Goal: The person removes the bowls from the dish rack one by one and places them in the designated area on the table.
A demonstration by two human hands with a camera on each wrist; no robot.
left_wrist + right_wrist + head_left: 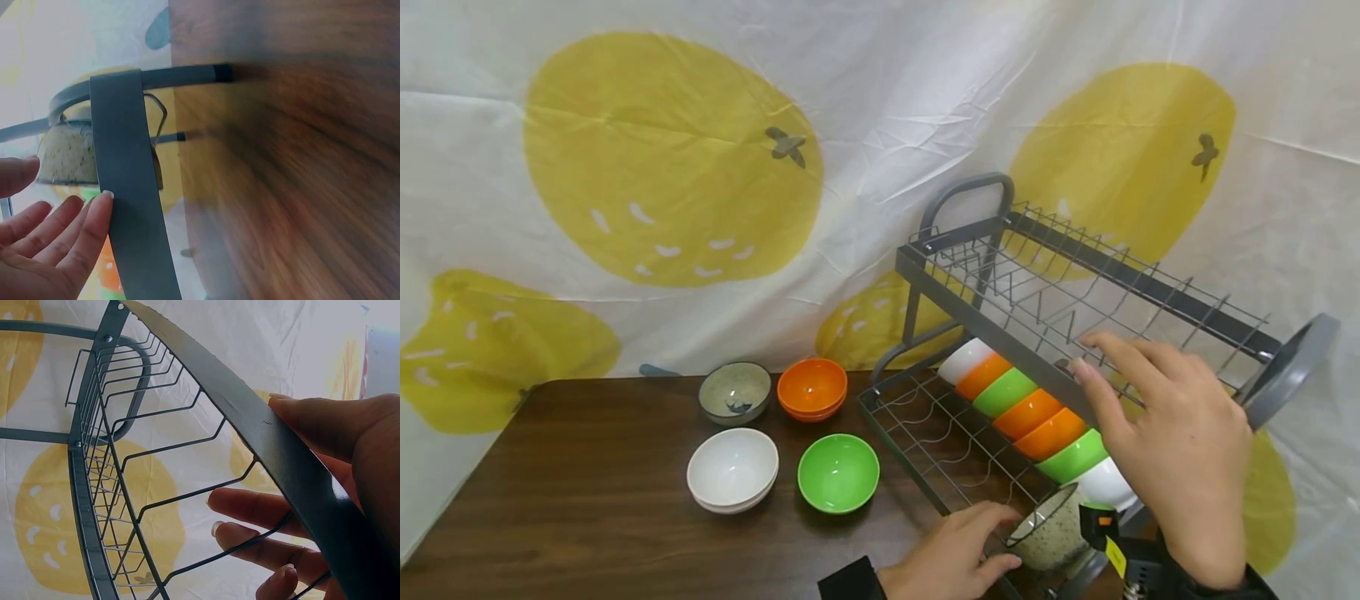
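A beige speckled bowl (pixel 1047 533) stands tilted on the lower tier at the near end of the dish rack (pixel 1000 325). My left hand (pixel 958 550) is at its left side, thumb and fingers apart. In the left wrist view, this hand (pixel 53 240) has its fingers extended below the bowl (pixel 67 153), one fingertip at the grey rack bar (pixel 128 169). My right hand (pixel 1180 433) is over the near part of the upper tier. From the right wrist view, its loosely bent fingers (pixel 247 509) show through the wires behind the grey rail (pixel 275 440).
Several white, orange and green bowls (pixel 1028 414) lean in a row along the lower tier. To the left on the brown table (pixel 587 500) are a grey-green bowl (pixel 735 392), stacked orange bowls (pixel 812 387), stacked white bowls (pixel 732 469) and a green bowl (pixel 838 473). A fruit-print cloth (pixel 880 167) hangs behind.
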